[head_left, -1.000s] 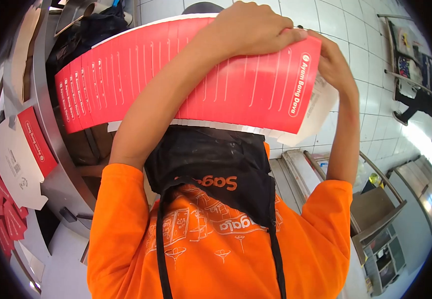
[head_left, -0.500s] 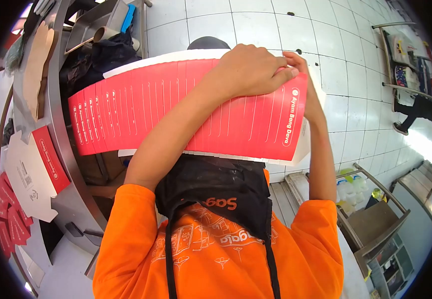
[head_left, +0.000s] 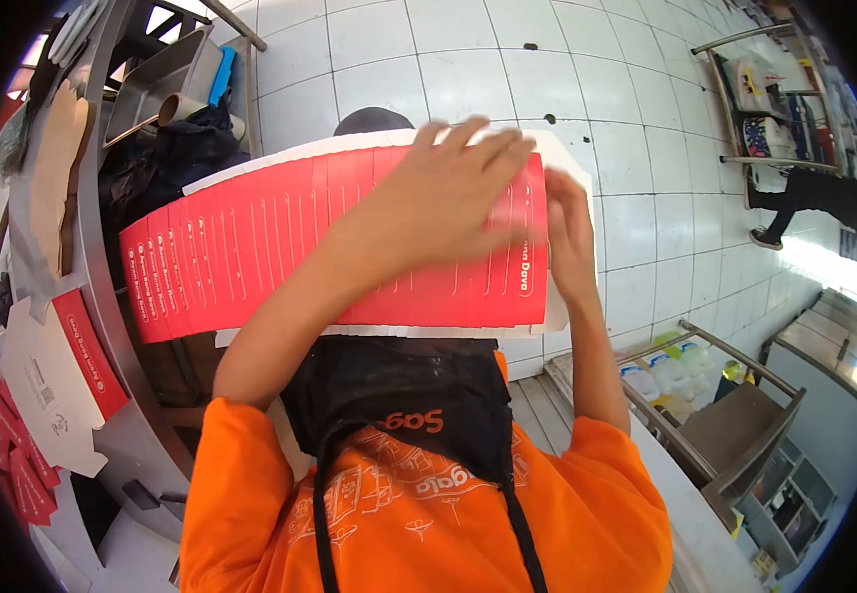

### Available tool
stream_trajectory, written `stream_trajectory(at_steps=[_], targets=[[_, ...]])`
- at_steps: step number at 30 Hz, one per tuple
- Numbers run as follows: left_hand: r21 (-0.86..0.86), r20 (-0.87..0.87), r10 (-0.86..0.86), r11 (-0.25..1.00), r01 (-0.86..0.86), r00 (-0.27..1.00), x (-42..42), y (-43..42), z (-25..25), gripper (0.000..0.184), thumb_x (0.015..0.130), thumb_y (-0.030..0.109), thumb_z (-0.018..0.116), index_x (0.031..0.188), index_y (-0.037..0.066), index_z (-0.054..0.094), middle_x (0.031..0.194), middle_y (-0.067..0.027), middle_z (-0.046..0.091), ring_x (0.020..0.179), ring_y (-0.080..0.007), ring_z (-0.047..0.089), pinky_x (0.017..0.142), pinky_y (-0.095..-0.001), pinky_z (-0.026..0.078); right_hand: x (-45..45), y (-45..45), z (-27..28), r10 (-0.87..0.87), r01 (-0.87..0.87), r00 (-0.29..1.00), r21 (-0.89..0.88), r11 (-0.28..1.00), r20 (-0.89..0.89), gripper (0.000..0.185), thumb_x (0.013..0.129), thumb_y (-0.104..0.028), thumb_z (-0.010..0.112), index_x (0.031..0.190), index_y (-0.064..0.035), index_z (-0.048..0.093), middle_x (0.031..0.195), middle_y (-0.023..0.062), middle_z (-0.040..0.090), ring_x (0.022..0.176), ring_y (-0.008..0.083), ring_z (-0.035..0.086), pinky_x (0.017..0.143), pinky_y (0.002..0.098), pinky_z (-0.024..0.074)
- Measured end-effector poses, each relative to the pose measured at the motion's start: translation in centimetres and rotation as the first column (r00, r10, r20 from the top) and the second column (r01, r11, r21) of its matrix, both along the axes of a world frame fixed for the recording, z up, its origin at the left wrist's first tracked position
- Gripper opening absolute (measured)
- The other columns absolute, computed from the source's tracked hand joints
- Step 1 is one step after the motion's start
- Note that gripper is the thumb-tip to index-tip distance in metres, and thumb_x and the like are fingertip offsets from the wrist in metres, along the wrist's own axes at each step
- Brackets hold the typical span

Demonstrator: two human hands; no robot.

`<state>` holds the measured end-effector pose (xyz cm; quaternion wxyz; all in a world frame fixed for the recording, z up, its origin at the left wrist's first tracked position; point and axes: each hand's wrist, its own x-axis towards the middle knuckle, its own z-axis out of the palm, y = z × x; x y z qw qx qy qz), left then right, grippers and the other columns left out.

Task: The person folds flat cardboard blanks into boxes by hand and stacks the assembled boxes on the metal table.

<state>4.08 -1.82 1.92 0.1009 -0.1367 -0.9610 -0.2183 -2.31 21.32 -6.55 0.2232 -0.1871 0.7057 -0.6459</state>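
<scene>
Metal counter (head_left: pixel 147 430): left of left hand (head_left: pixel 438 208) | fanned red cartons (head_left: pixel 280 247): under left hand, end edge at right hand (head_left: pixel 569 222) | lone carton (head_left: pixel 51 368): well left of left hand | left hand: fingers spread, blurred | right hand: fingers bent, cannot tell whether pinching

A single camera, worn on the person's head, looks forward and steeply down. Its very wide lens bows straight edges and leaves the corners dark. The orange shirt (head_left: pixel 428 558) fills the bottom, close to the lens; the left hand (head_left: pixel 428 208) and right hand (head_left: pixel 569 237) sit near, above the middle. Beyond spreads the tiled floor (head_left: pixel 646 237), with the counter (head_left: pixel 97 252) down the left side and a metal rack (head_left: pixel 764 160) farther off, upper right.
</scene>
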Motion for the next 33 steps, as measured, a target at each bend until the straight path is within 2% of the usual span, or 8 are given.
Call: stream_trajectory(at_steps=[4, 24, 26, 27, 28, 29, 31, 33], targets=[[-0.004, 0.255, -0.076, 0.997, 0.080, 0.964, 6.2, 2.8, 2.5, 0.099, 0.091, 0.065, 0.066, 0.163, 0.003, 0.035, 0.170, -0.0161, 0.033, 0.158, -0.0389, 0.028, 0.126, -0.0609, 0.022, 8.1, 4.3, 1.1, 0.005, 0.004, 0.971, -0.035, 0.999, 0.239, 0.085, 0.111, -0.066, 0.022, 0.154, 0.0048, 0.039, 0.154, 0.0183, 0.049, 0.147, 0.0298, 0.045, 0.125, 0.0464, 0.0305], [0.018, 0.113, 0.042, 0.999, -0.044, 0.993, 7.4, 6.9, -3.6, 0.094, 0.086, 0.056, 0.075, 0.158, 0.005, 0.042, 0.167, -0.0125, 0.040, 0.156, -0.0299, 0.034, 0.127, -0.0605, 0.021, 11.2, 8.0, -0.5, 0.155, -0.184, 0.979, 0.253, 0.950, 0.133, 0.071, 0.114, -0.057, 0.031, 0.140, 0.0050, 0.054, 0.127, 0.0187, 0.066, 0.113, 0.0279, 0.065, 0.101, 0.0430, 0.0504], [0.051, 0.084, 0.025, 0.998, -0.029, 0.996, 7.1, 6.8, -2.4, 0.103, 0.076, 0.050, 0.084, 0.157, 0.002, 0.044, 0.166, -0.0189, 0.038, 0.157, -0.0367, 0.030, 0.124, -0.0674, 0.021, 9.2, 9.3, -3.1, 0.043, -0.019, 0.997, 0.342, 0.940, -0.065, 0.062, 0.114, -0.053, 0.037, 0.131, 0.0017, 0.059, 0.122, 0.0123, 0.063, 0.111, 0.0244, 0.062, 0.099, 0.0402, 0.0497], [0.228, 0.015, 0.039, 0.973, -0.041, 0.999, 6.0, 7.4, -1.9, 0.063, 0.087, 0.041, 0.077, 0.136, 0.003, 0.063, 0.142, -0.0165, 0.061, 0.141, -0.0287, 0.051, 0.120, -0.0551, 0.034, 8.3, 10.0, -4.6, -0.012, 0.074, 0.987, 0.381, 0.922, -0.162, 0.057, 0.113, -0.052, 0.040, 0.127, 0.0000, 0.061, 0.120, 0.0090, 0.061, 0.110, 0.0227, 0.061, 0.098, 0.0388, 0.0493], [0.061, -0.026, -0.056, 0.996, 0.058, 0.998, 4.2, 10.3, -1.7, 0.075, 0.069, 0.036, 0.091, 0.131, 0.000, 0.067, 0.113, -0.0160, 0.074, 0.117, -0.0350, 0.065, 0.106, -0.0597, 0.043, 6.6, 8.8, -4.4, -0.063, 0.203, 0.936, 0.388, 0.899, -0.345, 0.054, 0.113, -0.049, 0.041, 0.123, 0.0004, 0.062, 0.115, 0.0084, 0.062, 0.106, 0.0214, 0.061, 0.095, 0.0378, 0.0494], [0.014, -0.041, -0.129, 0.991, 0.130, 0.991, 2.9, 12.0, -1.6, 0.074, 0.070, 0.036, 0.090, 0.131, 0.001, 0.067, 0.112, -0.0157, 0.074, 0.117, -0.0348, 0.065, 0.106, -0.0593, 0.044, 4.9, 7.5, -4.2, -0.113, 0.346, 0.849, 0.382, 0.857, -0.516, 0.052, 0.113, -0.047, 0.043, 0.119, 0.0007, 0.063, 0.111, 0.0078, 0.062, 0.103, 0.0201, 0.060, 0.092, 0.0369, 0.0494], [0.001, -0.057, -0.212, 0.977, 0.213, 0.976, 1.3, 13.9, -0.7, 0.072, 0.071, 0.036, 0.089, 0.130, 0.001, 0.067, 0.112, -0.0151, 0.074, 0.115, -0.0343, 0.065, 0.105, -0.0586, 0.044, 2.8, -0.7, 4.0, -0.465, 0.492, 0.845, 0.045, 0.869, -0.264, 0.044, 0.113, -0.039, 0.046, 0.114, 0.0018, 0.063, 0.105, 0.0067, 0.062, 0.098, 0.0178, 0.058, 0.088, 0.0345, 0.0489], [0.042, -0.077, -0.272, 0.960, 0.276, 0.959, 1.1, 14.5, 0.4, 0.070, 0.073, 0.035, 0.089, 0.130, 0.002, 0.067, 0.111, -0.0145, 0.074, 0.114, -0.0338, 0.066, 0.104, -0.0578, 0.045, -0.8, -1.7, 5.4, -0.300, 0.439, 0.783, 0.143, 0.887, -0.545, 0.024, 0.108, -0.022, 0.056, 0.113, 0.0001, 0.066, 0.098, 0.0106, 0.067, 0.088, 0.0215, 0.064, 0.079, 0.0359, 0.0522]])
